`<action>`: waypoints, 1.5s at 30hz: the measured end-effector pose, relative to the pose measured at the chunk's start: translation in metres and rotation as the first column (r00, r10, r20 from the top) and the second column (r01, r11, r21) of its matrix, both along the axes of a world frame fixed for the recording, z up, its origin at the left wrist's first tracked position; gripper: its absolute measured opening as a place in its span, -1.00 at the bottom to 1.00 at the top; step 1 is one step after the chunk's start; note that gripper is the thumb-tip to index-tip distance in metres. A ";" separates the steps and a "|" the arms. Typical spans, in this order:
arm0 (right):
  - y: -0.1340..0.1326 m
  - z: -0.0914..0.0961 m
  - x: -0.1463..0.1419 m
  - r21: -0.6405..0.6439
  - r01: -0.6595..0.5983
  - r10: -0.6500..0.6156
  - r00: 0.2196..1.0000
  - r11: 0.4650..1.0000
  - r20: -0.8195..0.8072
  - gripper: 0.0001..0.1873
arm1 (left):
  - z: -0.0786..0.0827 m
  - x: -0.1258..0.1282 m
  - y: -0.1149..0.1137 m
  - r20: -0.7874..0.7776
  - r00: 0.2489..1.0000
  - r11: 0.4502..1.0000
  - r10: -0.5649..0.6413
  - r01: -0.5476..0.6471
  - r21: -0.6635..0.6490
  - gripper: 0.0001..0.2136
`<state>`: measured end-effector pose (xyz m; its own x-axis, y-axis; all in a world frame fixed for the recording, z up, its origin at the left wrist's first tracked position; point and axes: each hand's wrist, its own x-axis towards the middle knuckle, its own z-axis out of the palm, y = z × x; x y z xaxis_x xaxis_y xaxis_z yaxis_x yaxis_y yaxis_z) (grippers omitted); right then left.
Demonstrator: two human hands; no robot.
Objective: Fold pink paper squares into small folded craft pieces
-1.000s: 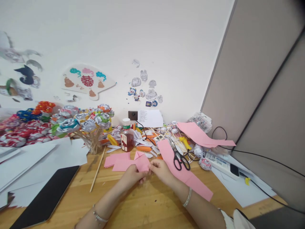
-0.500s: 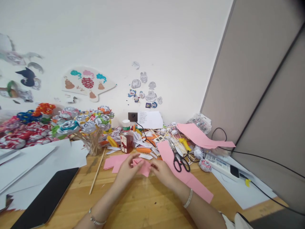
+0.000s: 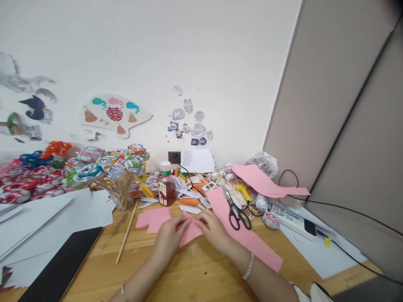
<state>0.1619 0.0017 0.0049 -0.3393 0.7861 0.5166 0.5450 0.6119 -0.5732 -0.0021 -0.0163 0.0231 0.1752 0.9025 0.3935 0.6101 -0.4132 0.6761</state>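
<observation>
Between my two hands is a small folded piece of pink paper (image 3: pixel 190 233), held just above the wooden table. My left hand (image 3: pixel 171 235) pinches its left edge between thumb and fingers. On the other side, my right hand (image 3: pixel 214 230) grips the upper right edge, fingers closed. A fold line runs near the top of the paper. Just left of my left hand lie several cut pink paper pieces (image 3: pixel 154 219). Black-handled scissors (image 3: pixel 237 214) rest on a long pink paper strip (image 3: pixel 252 240) to the right of my right hand.
A bottle with a white cap (image 3: pixel 166 188) stands behind my hands, amid paper scraps and sticks. A wooden stick (image 3: pixel 126 233) and a black flat panel (image 3: pixel 63 264) lie left. Paper flowers (image 3: pixel 116 165) fill the back left. A power strip (image 3: pixel 292 220) with cables is at right.
The pink paper has been turned and now shows a larger flat face pointing toward me. My right hand has shifted up and left, closer to my left hand. The view tilted slightly.
</observation>
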 end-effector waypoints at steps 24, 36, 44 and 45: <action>-0.006 0.011 0.000 -0.433 -0.447 0.080 0.763 0.783 -0.641 -0.58 | -0.004 0.008 -0.004 0.367 0.926 0.994 0.092 -0.066 -0.082 -0.82; -0.004 0.003 -0.004 -0.412 -0.381 0.032 0.765 0.828 -0.643 -0.68 | -0.002 0.013 -0.008 0.393 0.920 0.989 0.010 0.048 -0.137 -0.80; -0.004 0.005 -0.002 -0.398 -0.381 0.054 0.776 0.835 -0.628 -0.69 | -0.006 0.013 -0.003 0.362 0.932 0.973 0.026 0.059 -0.223 -0.74; -0.004 0.005 -0.002 -0.398 -0.382 0.059 0.779 0.834 -0.625 -0.70 | -0.006 0.013 -0.003 0.365 0.930 0.971 0.040 0.050 -0.235 -0.74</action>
